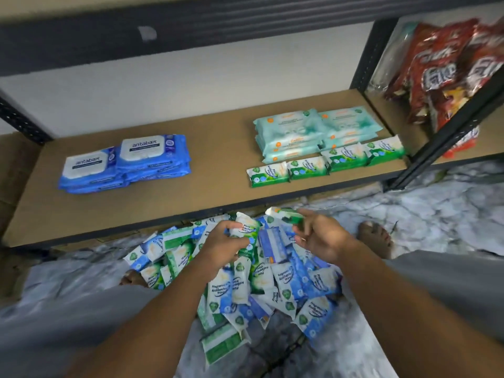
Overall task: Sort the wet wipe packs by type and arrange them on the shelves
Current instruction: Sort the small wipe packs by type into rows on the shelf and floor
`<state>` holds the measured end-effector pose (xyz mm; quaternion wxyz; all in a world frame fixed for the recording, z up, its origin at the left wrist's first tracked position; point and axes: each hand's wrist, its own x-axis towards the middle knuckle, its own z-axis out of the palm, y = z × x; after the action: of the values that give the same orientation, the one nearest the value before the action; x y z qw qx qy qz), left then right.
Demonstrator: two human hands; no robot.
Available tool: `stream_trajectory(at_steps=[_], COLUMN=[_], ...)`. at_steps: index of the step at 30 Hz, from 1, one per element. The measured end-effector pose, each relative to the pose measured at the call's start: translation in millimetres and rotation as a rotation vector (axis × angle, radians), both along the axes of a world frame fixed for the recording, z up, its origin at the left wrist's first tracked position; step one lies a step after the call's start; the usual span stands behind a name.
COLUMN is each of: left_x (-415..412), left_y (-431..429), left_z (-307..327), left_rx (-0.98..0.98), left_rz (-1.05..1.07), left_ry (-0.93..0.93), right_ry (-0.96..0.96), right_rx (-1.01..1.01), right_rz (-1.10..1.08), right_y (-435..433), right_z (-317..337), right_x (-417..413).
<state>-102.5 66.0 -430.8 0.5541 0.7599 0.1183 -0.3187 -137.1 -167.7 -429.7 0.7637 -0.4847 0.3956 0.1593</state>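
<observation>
A heap of small green and blue wipe packs [275,279] lies on the floor between my legs. My left hand [218,249] grips a green pine pack [246,227] just above the heap. To its right, my right hand [321,236] pinches another green pack [286,215] near the shelf's front edge. On the brown shelf board [212,170] sit two stacks of blue antabax packs [122,163] at the left. At the right are stacked teal packs [313,132], with a row of several green pine packs [324,162] in front of them.
Dark metal uprights [368,55] frame the shelf, and an upper shelf beam [191,31] hangs overhead. Red snack bags [450,69] fill the neighbouring bay at the right. My bare foot [375,238] rests on the marbled floor [436,208]. A cardboard box [13,170] stands at the left.
</observation>
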Motion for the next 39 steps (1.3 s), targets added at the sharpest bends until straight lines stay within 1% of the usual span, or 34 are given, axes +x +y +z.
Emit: stream_trajectory(at_steps=[2, 5, 7, 9, 11, 15, 17, 19, 24, 26, 29, 32, 36, 39], left_x=[2, 5, 6, 6, 5, 4, 4, 5, 13, 21, 35, 57, 101, 137], left_y=[-6, -15, -20, -22, -24, -24, -24, -24, -29, -33, -39, -49, -68, -81], left_z=[6, 15, 19, 21, 22, 24, 27, 28, 29, 27, 18, 12, 8, 4], left_rx=[-0.009, -0.011, -0.021, -0.024, -0.017, -0.014, -0.035, -0.069, -0.094, -0.092, -0.022, 0.057, 0.246, 0.294], left_rz=[0.002, 0.017, 0.036, 0.052, 0.065, 0.064, 0.062, 0.069, 0.087, 0.097, 0.075, -0.003, -0.160, -0.243], left_ry=[-0.009, -0.039, -0.057, -0.079, -0.103, -0.127, -0.125, -0.117, -0.156, -0.184, -0.232, -0.263, -0.384, -0.420], right_ry=[-0.007, 0.065, 0.114, 0.112, 0.060, -0.089, -0.149, -0.212, -0.364, -0.374, -0.347, -0.314, -0.292, -0.279], right_rx=[0.052, 0.069, -0.004, -0.148, -0.295, -0.417, -0.454, -0.443, -0.485, -0.566, -0.653, -0.599, -0.534, -0.501], right_rz=[0.041, 0.066, 0.115, 0.165, 0.175, 0.124, 0.069, 0.016, -0.002, 0.021, 0.029, -0.050, -0.181, -0.280], right_y=[-5, -6, -5, -4, -3, 5, 9, 11, 9, 8, 6, 1, -11, -20], right_z=[6, 9, 11, 10, 5, 3, 4, 4, 0, -4, -10, -19, -23, -23], right_x=[0, 0, 2, 2, 2, 6, 8, 10, 15, 20, 28, 41, 70, 95])
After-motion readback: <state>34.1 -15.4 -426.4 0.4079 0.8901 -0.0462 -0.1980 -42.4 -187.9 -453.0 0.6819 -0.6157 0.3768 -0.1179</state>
